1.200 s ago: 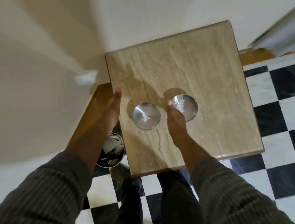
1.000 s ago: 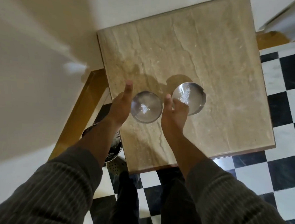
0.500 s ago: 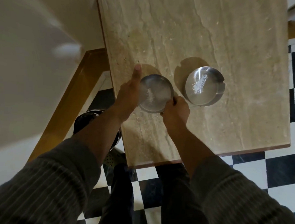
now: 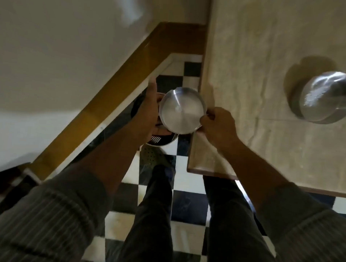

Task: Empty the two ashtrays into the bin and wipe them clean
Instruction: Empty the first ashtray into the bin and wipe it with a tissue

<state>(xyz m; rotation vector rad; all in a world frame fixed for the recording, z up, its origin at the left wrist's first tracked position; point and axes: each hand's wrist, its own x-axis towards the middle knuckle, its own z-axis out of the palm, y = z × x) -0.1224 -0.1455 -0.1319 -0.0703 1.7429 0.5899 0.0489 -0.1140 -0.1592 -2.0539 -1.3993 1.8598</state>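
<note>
The left hand (image 4: 149, 112) is stretched forward with the thumb pointing up and away, and its palm presses against the left side of the metal ashtray (image 4: 182, 110); the fingers are hidden under or behind the dish, so the grip on that side is only partly visible. The right hand (image 4: 218, 126) is curled, and its fingertips (image 4: 205, 117) pinch the right rim of the same ashtray. Between the two hands the ashtray is lifted, off the table (image 4: 271, 46) and just past its left edge, and it hangs over the round bin (image 4: 160, 141) that stands on the floor below. The dish looks nearly level, its open side toward the camera, with a pale smear inside. Both forearms come from ribbed grey sleeves (image 4: 51, 214) and reach forward, the left one over the floor, the right one crossing the near left corner of the table. The second ashtray (image 4: 326, 98) rests on the table well apart to the right, blurred, with pale ash in it. The bin sits in a narrow gap: the table edge is just on its right, and a brown wooden skirting (image 4: 118, 83) runs slanting along the wall on its left. The black and white tiled floor (image 4: 187, 202) is open nearer to the person, where two legs in dark trousers (image 4: 154, 219) stand.
</note>
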